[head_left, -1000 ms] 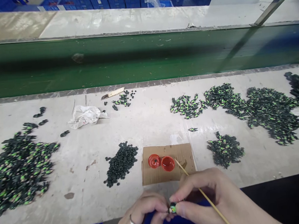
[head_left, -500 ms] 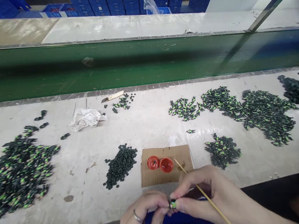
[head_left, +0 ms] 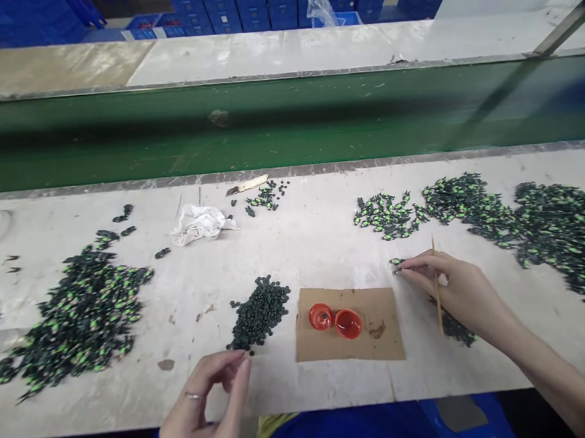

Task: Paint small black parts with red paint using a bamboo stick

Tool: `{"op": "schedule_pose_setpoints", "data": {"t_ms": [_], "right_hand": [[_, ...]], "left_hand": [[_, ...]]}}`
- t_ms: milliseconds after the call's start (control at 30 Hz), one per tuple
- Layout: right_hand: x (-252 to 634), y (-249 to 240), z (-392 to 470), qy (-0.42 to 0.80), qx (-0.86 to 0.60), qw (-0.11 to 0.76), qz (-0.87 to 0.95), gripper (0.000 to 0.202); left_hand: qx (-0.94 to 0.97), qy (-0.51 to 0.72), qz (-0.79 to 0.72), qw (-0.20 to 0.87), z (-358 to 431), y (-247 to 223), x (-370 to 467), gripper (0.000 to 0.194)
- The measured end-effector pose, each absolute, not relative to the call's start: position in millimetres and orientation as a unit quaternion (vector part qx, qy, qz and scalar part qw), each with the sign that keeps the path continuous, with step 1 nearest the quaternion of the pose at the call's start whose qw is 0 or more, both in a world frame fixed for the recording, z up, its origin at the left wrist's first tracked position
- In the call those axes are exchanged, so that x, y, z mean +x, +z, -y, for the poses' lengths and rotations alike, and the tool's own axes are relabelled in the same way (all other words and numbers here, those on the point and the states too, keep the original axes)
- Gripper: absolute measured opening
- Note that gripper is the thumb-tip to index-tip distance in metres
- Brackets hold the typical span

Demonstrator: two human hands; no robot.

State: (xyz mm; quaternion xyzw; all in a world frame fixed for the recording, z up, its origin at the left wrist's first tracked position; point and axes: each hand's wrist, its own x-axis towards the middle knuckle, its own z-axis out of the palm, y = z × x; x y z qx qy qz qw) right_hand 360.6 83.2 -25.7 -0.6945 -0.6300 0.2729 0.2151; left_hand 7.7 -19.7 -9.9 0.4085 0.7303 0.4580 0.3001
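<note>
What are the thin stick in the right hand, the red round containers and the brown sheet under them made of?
Thin stick: probably wood or bamboo, matt, judging by its pale tan colour.
Red containers: likely plastic, glossy; they catch bright highlights, though coated metal is possible.
Brown sheet: probably cardboard, dull; plain brown with a darker stain.

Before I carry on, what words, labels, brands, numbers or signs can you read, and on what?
No text is readable.
White patches on the stacked blue crates, perhaps labels: too small to read.
Cardboard and red containers: no lettering visible.
Small black pieces: too small to make out any marking.
</note>
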Motion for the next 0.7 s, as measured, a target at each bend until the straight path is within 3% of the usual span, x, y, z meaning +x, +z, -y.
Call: {"op": "schedule_pose_setpoints", "data": {"t_ms": [167,367,700], "right_hand": [[359.5,-38.8,-82.5,0.177,-0.705,0.234,0.645,0.059],[361.3,-36.5,-63.7,0.135,-0.718,0.264,0.63,0.049],[356.7,-28.3,-46.5,0.178,-0.714,0.273,0.62,0.03]], "left_hand": [[0.556,0.337,-0.73,0.212,29.1,-30.6,-13.7,0.011],[0.647,0.233,-0.715,0.126,33.8,-55.0,-30.2,0.011],[0.734,0.187,-0.639,0.133,36.0,-54.8,-33.0,0.014]]}}
